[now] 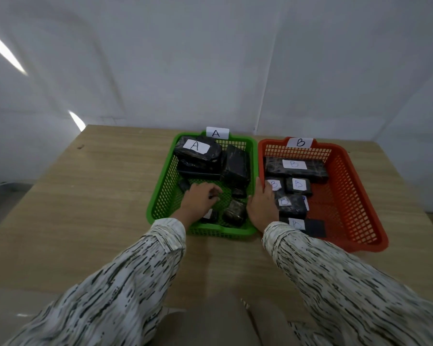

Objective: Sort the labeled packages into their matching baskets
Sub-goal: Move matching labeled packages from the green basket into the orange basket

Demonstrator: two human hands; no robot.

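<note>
**Both hands down in the baskets, table bare around them**

Hands first: the left hand [200, 198] reaches into the green basket [160, 196], palm down with fingers curled loosely over the mesh floor; something dark shows just under the fingertips, but whether it is being gripped cannot be told. The right hand [261, 203] lies along the wall where the green basket meets the orange basket [355, 196], fingers stretched forward and fairly flat, holding nothing that can be seen. It partly covers a small B-labeled package [275, 184].

Each basket carries a paper tag on its far rim, the A tag [217, 133] on the green one and the B tag [300, 142] on the orange one, presumably so the letters can be matched at a glance. The black-wrapped packages sit inside: a large A package [198, 151] is stacked at the back of the green basket, with several others whose labels are turned away or hidden. In the orange basket, a long B package [295, 167] lies across the back and smaller B packages trail toward the near edge.

No package rests on the wooden table [98, 196], so the sorting looks almost or fully done. Judging by the posture, the hands may be settling or steadying contents rather than carrying anything across.
</note>
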